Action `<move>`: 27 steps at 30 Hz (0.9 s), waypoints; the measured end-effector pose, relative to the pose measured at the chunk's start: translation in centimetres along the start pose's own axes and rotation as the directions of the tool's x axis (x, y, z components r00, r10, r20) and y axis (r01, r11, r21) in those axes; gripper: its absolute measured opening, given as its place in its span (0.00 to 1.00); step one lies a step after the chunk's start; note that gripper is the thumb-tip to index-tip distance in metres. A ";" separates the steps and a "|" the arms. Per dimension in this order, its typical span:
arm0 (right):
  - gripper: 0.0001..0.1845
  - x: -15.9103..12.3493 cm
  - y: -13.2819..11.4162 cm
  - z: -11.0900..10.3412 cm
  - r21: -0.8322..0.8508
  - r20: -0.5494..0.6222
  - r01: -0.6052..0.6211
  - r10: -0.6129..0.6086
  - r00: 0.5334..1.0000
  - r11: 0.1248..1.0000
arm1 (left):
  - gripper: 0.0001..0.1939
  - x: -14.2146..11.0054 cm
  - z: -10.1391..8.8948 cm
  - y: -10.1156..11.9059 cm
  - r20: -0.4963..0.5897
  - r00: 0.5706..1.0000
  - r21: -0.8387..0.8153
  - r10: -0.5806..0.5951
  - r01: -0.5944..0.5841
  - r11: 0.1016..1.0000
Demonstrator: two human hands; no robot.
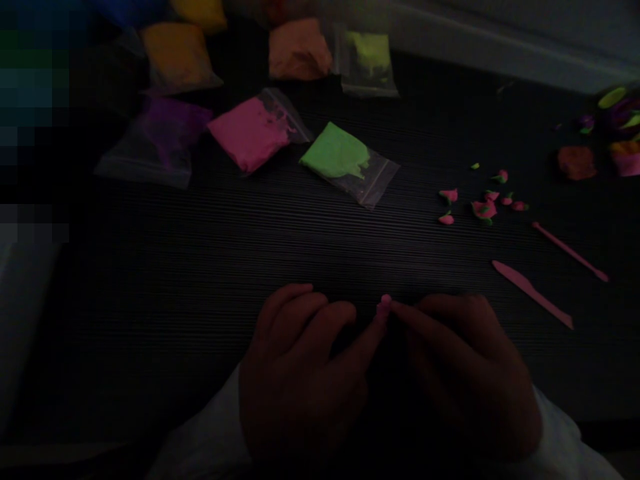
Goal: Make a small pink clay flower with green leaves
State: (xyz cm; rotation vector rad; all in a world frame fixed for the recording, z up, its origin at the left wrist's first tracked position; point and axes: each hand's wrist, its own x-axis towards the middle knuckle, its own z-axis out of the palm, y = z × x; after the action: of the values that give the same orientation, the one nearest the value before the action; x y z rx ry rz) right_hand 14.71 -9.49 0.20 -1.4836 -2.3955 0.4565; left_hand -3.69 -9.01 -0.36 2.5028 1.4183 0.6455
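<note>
A small piece of pink modelling clay (pixel 384 306) sits at the tip of my left index finger. My left hand (pixel 310 367) has its other fingers curled, and its thumb is mostly hidden in the dark. From the right, the index fingertip of my right hand (pixel 470 367) touches the clay's side; the remaining fingers are bent. Right of my hands lie a pink modelling knife (pixel 533 293) and a thin pink modelling tool (pixel 570 251). Beyond them rest several tiny pink clay buds with green leaves (pixel 484 211).
Zip bags of clay lie across the dark table (pixel 240 240): pink (pixel 250 133), green (pixel 337 155), purple (pixel 175 127), orange (pixel 177 57), peach (pixel 299 50) and yellow (pixel 370 57). At the right edge stand a reddish-brown clay lump (pixel 576 163) and multicoloured clay pieces (pixel 626 159). The scene is dim.
</note>
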 end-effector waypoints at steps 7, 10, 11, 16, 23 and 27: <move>0.22 0.5 -0.2 0.1 -0.095 -0.020 -0.028 0.026 0.999 0.995 | 0.16 0.4 0.4 0.3 -0.044 0.999 0.018 -0.029 0.030 0.999; 0.22 0.5 -0.2 0.0 -0.083 -0.020 -0.024 0.023 1.000 0.996 | 0.16 0.4 0.4 0.3 -0.034 0.999 0.024 -0.027 0.028 0.999; 0.21 0.4 -0.2 0.0 -0.073 -0.021 -0.024 0.022 1.000 0.997 | 0.16 0.4 0.4 0.3 -0.028 0.999 0.020 -0.018 0.019 1.000; 0.21 0.0 0.0 -0.2 -0.005 -0.016 -0.035 0.035 0.999 0.999 | 0.14 -0.1 -0.1 0.1 -0.063 0.998 -0.030 0.006 -0.008 1.000; 0.16 -0.1 0.1 -0.4 0.034 -0.008 -0.003 0.003 1.000 0.999 | 0.14 -0.2 -0.1 0.2 -0.050 0.999 -0.053 -0.001 -0.002 0.999; 0.15 -0.2 0.1 -0.5 0.048 -0.010 -0.005 0.005 1.000 0.999 | 0.17 0.0 0.1 0.2 -0.010 1.000 -0.026 0.015 -0.016 1.000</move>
State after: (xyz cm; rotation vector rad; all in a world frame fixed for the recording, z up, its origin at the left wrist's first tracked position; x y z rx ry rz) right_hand 15.05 -9.55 0.61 -1.4678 -2.3568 0.5035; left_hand -3.47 -9.08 -0.40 2.4967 1.3867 0.6758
